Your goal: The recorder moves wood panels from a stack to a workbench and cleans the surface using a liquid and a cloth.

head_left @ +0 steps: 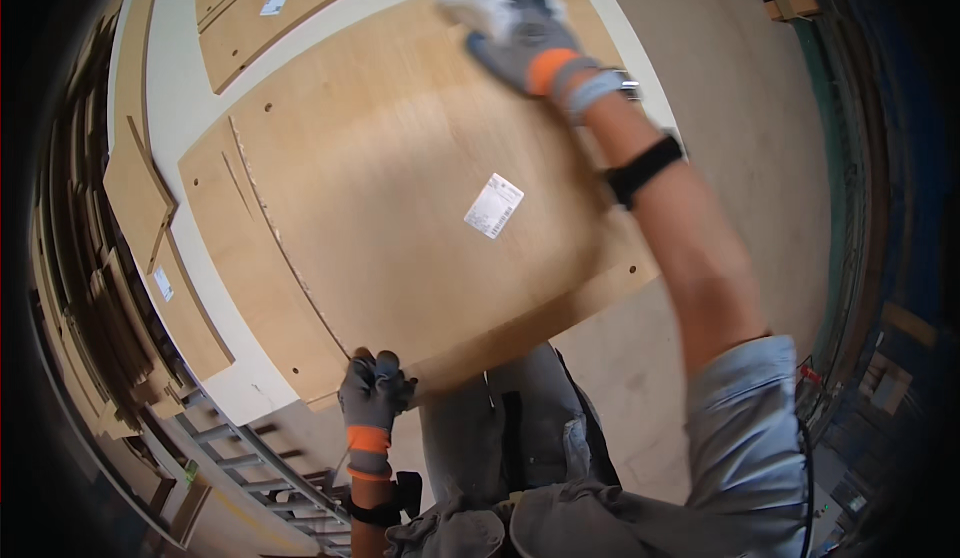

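Currently | grooved, drilled plywood panel (390, 158) lies on white tabletop (172, 88) | right hand (525, 40) closed around crumpled white cloth (468, 4) near far edge; left hand (374, 388) half-curled at near corner, grip unclear | groove and holes look finished; cloth's coverage, remainder untellable | barcode label (494, 206) on panel, print illegible

Pale brown floor (740, 88), white table (178, 58), stacked boards (110, 298) at left, grey ladder-like frame (236, 461)

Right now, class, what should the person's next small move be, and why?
Probably draw the white cloth across the wooden panel toward the near side: the right hand has it near the far edge, and the left hand is at the near edge, perhaps able to steady the panel.
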